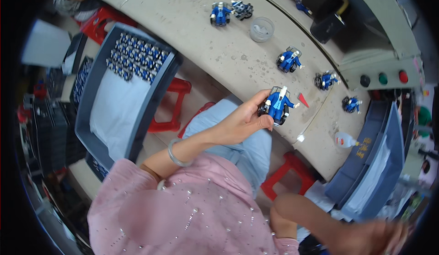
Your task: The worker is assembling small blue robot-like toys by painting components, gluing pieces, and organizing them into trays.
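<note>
My left hand (249,120) is closed around a toy figure (277,104) in a blue suit, seated on a small black wheeled base. A white piece stands up at the figure's neck, and its arms are spread. My right hand (372,237) is at the lower right, away from the bench and smeared by motion; its fingers cannot be made out. On the bench beyond the held toy are a similar blue toy figure (289,60), another blue toy figure (325,80) and a further one (351,104). A small red wedge-shaped piece (303,100) lies beside the held toy.
A grey-blue tray (157,106) with rows of small blue toys stands at left. Along the bench (201,40) are a clear cup (262,29) and a white bottle (345,139). Another blue tray (356,172) sits at right. A red stool (288,175) is below the bench.
</note>
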The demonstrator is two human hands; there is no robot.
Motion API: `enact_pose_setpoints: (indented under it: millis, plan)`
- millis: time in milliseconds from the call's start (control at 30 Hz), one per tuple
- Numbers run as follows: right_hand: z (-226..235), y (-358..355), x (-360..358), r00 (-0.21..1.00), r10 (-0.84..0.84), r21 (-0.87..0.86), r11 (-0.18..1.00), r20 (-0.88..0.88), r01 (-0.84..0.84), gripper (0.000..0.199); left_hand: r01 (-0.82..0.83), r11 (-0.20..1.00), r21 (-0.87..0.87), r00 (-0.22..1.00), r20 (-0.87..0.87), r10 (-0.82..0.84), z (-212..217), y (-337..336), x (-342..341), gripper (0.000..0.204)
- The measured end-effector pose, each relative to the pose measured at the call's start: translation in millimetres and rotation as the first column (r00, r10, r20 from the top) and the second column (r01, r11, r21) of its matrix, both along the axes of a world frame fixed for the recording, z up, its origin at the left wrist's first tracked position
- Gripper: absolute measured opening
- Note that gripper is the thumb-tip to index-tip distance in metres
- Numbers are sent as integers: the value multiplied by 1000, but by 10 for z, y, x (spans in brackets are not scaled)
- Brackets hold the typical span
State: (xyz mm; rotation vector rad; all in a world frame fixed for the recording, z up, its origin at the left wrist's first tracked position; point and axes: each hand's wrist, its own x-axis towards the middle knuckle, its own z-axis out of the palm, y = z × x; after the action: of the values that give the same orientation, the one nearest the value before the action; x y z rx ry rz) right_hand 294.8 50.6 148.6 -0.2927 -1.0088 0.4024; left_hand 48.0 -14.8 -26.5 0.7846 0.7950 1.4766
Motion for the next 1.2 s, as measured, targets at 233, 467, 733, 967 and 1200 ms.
enact_pose_setpoints:
  millis: [233, 467, 733, 967, 1200]
  plan:
    - [-1294, 18, -556, 792, 557, -638, 709, 248, -300, 60, -28, 999, -21, 993, -117, 26, -180, -35, 21, 67]
    - [-1360, -136, -871, 621, 304, -416, 909, 723, 39, 43, -61, 997, -54, 959, -279, 43, -207, -27, 81, 67]
    - [-1311, -112, -758, 645, 543, -642, 760, 538, -105, 37, -74, 996, 50, 820, -565, 90, -207, 64, 44, 66]
    - [-1410, 132, -657, 594, 240, -387, 913, 768, 131, 44, -14, 993, 116, 645, -758, 98, -75, 108, 28, 67]
    - [-1337, 172, -605, 644, 563, -661, 741, 518, -117, 47, 116, 992, 52, 574, -818, -24, 44, 142, 25, 66]
